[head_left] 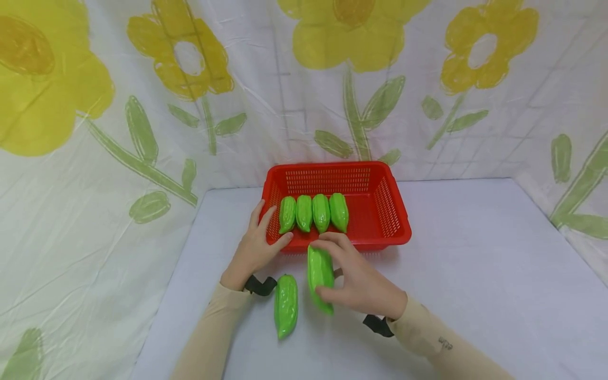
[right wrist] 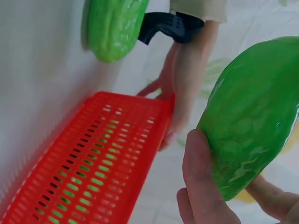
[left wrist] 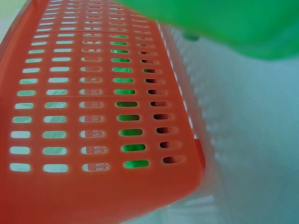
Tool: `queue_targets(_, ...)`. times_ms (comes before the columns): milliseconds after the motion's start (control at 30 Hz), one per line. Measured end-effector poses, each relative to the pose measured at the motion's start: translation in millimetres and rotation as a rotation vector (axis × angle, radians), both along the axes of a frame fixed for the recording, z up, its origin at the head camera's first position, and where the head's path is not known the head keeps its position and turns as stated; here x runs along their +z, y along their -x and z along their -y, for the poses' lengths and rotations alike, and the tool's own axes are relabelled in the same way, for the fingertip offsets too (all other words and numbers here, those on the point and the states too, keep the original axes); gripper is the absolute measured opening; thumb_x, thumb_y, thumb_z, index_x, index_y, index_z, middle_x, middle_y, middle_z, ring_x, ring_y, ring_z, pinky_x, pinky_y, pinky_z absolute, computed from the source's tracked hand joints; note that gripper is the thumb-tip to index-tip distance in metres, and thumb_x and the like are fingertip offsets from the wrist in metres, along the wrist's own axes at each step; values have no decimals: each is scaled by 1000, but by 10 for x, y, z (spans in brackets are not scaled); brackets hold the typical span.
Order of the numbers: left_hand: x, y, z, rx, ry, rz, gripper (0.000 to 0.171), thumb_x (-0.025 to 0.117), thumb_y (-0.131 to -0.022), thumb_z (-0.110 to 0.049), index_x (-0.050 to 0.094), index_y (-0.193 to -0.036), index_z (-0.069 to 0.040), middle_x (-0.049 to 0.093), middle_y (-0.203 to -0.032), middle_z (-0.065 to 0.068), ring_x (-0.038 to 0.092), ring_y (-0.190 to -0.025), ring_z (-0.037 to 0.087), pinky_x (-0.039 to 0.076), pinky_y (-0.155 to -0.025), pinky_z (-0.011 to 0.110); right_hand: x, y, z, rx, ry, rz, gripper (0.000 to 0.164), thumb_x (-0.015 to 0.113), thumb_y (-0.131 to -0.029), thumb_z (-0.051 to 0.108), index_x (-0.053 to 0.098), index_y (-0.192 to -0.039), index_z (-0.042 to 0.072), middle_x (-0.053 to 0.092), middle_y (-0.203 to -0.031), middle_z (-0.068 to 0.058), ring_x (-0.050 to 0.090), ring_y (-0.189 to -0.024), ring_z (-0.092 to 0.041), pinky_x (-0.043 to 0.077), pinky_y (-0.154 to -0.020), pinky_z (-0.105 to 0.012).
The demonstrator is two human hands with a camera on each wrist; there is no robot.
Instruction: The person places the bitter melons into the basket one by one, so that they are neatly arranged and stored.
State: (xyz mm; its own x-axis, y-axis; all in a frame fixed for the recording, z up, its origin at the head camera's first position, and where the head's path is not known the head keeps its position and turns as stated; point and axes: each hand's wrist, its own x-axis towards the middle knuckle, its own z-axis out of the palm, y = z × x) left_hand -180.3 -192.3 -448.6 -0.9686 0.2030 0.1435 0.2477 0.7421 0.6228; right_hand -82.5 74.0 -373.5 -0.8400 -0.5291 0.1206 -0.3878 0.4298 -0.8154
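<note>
My right hand grips a green bitter melon above the tabletop, just in front of the red basket. Fingers and thumb press on opposite ends of the bitter melon, which fills much of the right wrist view. My left hand spreads its fingers at the basket's front left corner, the thumb by the near rim. Inside, several green bitter melons lie side by side in a row toward the left. Another bitter melon lies on the table between my forearms.
The basket's slotted side wall stands close in the left wrist view. A white tabletop runs around the basket. Behind it hangs a flower-printed cloth. Dark straps are on both wrists.
</note>
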Motion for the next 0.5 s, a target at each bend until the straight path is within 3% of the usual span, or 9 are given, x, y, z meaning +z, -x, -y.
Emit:
queue_targets(267, 5, 3, 5, 1, 1, 0, 89, 63, -95, -63, 31, -164, -17, 9, -175, 4, 38, -150, 42, 44, -110, 68, 27, 63, -74, -7, 17, -72, 69, 79, -85, 10, 50, -148, 7, 40, -154, -12, 54, -124, -23, 60, -86, -28)
queue_targets(500, 12, 2, -1, 4, 6, 6, 88, 63, -95, -62, 31, -164, -17, 9, -175, 4, 38, -150, 41, 44, -109, 67, 92, 188, -169, -67, -36, -96, 69, 79, -85, 10, 50, -147, 7, 41, -151, -14, 55, -122, -24, 60, -84, -27)
